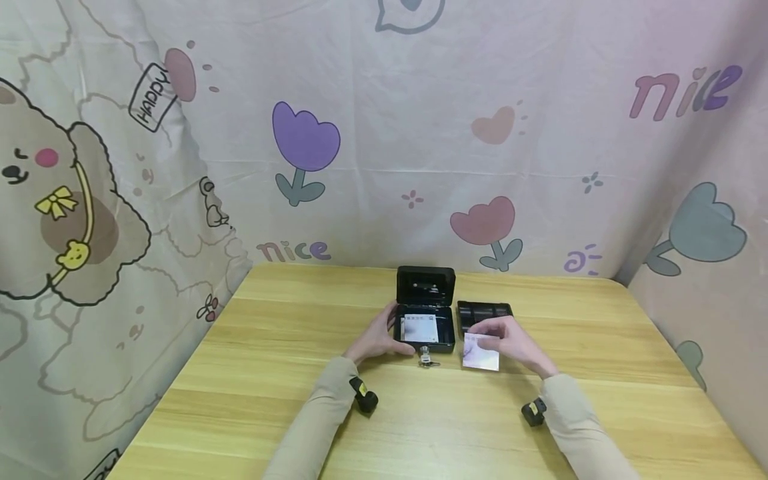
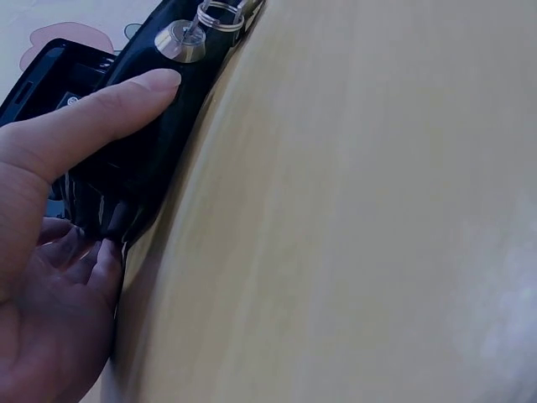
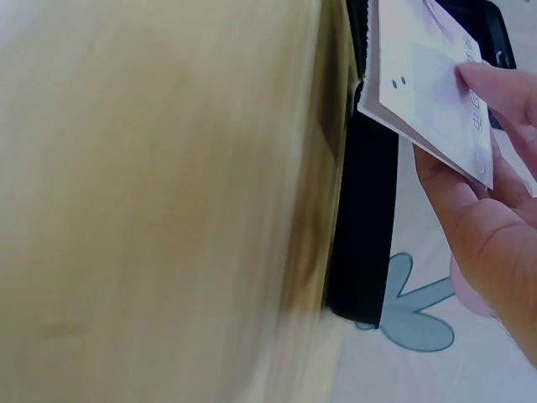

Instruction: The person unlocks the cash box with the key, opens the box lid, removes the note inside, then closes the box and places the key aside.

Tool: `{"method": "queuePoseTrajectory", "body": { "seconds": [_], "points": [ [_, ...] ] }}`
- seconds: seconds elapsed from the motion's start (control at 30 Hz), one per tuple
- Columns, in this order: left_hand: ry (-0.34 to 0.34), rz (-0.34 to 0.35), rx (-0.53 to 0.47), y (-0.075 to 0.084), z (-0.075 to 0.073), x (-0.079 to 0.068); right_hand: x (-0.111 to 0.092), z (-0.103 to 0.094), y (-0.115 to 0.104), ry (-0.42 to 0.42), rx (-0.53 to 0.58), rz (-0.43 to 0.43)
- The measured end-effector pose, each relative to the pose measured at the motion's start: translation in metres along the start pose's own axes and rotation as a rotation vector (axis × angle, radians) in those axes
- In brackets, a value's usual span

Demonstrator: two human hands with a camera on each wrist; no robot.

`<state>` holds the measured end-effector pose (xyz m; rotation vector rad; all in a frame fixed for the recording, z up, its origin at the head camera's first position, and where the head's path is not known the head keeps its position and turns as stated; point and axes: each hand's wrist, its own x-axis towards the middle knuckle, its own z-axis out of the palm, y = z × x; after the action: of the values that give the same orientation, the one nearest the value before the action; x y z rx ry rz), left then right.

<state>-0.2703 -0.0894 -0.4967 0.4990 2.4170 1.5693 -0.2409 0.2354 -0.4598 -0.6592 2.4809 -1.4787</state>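
A small black cash box stands on the table with its lid raised. Printed paper lies inside. My left hand grips the box's left side, fingers along the side wall and thumb on the front near the lock. From that lock hang keys on a ring. With my right hand I pinch a folded, purple-and-white printed paper between thumb and fingers. It is held just right of the box, in front of a black tray, partly covering it.
The wooden table runs back to a printed cloth with flowers and lettering, and more cloth hangs at both sides. Small black cameras sit on both wrists over beige sleeves.
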Motion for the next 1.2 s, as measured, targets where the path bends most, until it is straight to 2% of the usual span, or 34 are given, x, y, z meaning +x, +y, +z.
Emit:
{"method": "queuePoseTrajectory", "body": {
  "seconds": [0.3,0.43,0.77,1.0,1.2],
  "points": [
    [-0.003,-0.001,0.004,0.001,-0.001,0.0,-0.004,-0.004,0.006,-0.041,-0.015,0.056],
    [-0.002,0.001,0.006,0.0,-0.001,0.0,-0.003,-0.002,0.004,-0.044,-0.086,0.069],
    [0.0,-0.005,0.011,0.001,-0.002,-0.001,-0.002,0.003,0.009,-0.029,-0.299,-0.034],
    [-0.009,0.007,-0.009,-0.001,-0.001,0.001,-0.003,0.004,0.015,-0.062,-0.336,-0.07],
    [-0.016,0.008,-0.021,-0.004,-0.001,0.002,-0.003,0.005,0.016,-0.048,-0.372,-0.083]
  ]
}}
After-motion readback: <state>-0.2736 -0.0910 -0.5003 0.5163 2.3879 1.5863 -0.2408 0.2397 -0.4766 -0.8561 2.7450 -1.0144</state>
